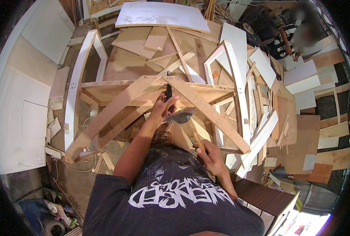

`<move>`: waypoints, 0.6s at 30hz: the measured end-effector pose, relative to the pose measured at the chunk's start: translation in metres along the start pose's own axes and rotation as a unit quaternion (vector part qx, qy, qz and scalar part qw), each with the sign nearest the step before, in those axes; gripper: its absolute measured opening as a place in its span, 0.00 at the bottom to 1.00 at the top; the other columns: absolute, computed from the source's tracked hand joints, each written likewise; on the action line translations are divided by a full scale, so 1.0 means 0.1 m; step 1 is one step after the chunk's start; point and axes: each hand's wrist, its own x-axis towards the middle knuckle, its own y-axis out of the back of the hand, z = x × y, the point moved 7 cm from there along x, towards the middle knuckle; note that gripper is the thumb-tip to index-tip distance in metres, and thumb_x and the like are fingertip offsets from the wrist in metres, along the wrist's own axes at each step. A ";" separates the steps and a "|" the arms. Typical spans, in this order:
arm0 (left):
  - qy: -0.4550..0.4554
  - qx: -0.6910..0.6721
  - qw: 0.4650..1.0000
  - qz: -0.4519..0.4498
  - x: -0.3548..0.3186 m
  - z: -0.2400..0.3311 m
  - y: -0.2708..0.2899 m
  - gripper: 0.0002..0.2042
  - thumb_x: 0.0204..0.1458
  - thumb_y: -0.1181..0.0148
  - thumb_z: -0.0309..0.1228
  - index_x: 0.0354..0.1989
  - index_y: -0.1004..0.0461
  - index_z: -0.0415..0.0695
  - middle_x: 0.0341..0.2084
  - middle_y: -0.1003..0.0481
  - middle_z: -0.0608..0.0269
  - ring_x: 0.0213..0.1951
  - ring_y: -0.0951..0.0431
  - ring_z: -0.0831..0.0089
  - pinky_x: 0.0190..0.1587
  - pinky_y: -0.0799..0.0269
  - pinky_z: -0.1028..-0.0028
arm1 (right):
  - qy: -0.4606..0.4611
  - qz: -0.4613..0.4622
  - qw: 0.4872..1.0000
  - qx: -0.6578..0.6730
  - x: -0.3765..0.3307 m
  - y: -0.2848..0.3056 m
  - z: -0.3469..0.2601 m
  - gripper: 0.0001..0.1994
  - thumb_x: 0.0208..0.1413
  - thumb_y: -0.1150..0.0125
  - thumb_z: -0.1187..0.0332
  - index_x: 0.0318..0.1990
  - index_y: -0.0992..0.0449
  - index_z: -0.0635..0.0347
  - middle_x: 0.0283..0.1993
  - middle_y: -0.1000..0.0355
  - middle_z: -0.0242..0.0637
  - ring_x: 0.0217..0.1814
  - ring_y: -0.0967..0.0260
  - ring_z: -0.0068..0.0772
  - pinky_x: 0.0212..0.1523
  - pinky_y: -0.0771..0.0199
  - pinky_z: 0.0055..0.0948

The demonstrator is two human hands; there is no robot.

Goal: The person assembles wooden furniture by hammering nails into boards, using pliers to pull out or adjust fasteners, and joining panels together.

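Note:
My left hand (165,108) is closed around a slim black tool (168,89), held roughly upright. Its far end lies by the peak where two wooden struts meet; its exact kind is not clear. My right hand (212,158) grips a hammer by its wooden handle (198,141). The dark hammer head (181,116), smeared by motion, is just below my left hand. In front of me stands a wooden frame with a left slanted strut (112,114) and a right slanted strut (208,114). White-faced uprights (73,94) flank it on both sides.
Loose boards (137,42) and a white panel (161,15) lie beyond the frame. White strips (258,143) lean at the right, near a dark-topped cabinet (263,196). Another person (287,41) is at the far right. A cable (57,181) runs along the floor at left.

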 end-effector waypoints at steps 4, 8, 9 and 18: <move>0.002 -0.059 0.998 0.037 -0.02 0.00 0.02 0.17 0.57 0.33 0.39 0.42 0.35 0.43 0.24 0.30 0.67 0.22 0.30 0.77 0.25 0.33 0.76 | -0.051 0.017 0.998 0.034 0.13 0.03 -0.23 0.17 0.67 0.43 0.60 0.54 0.31 0.64 0.37 0.27 0.59 0.41 0.27 0.64 0.42 0.30 0.50; 0.020 -0.072 0.994 0.081 0.05 -0.11 -0.02 0.12 0.60 0.39 0.34 0.41 0.36 0.44 0.20 0.34 0.71 0.17 0.36 0.80 0.18 0.41 0.75 | -0.053 0.016 0.998 -0.024 0.49 -0.05 -0.58 0.17 0.67 0.43 0.63 0.54 0.35 0.65 0.35 0.27 0.63 0.41 0.28 0.72 0.41 0.31 0.56; 0.026 -0.053 0.993 0.105 0.03 -0.07 -0.09 0.10 0.60 0.41 0.31 0.41 0.37 0.45 0.18 0.37 0.73 0.15 0.39 0.82 0.15 0.44 0.75 | -0.024 0.067 0.997 -0.038 0.57 -0.03 -0.68 0.15 0.67 0.44 0.65 0.53 0.35 0.66 0.31 0.28 0.60 0.36 0.29 0.70 0.36 0.32 0.54; 0.002 -0.074 0.994 0.076 0.07 -0.13 -0.13 0.09 0.57 0.39 0.30 0.39 0.35 0.45 0.17 0.36 0.72 0.14 0.39 0.82 0.16 0.44 0.76 | 0.069 0.102 0.975 -0.183 0.92 -0.05 -0.84 0.11 0.65 0.42 0.71 0.45 0.36 0.69 0.30 0.28 0.64 0.35 0.30 0.73 0.34 0.33 0.57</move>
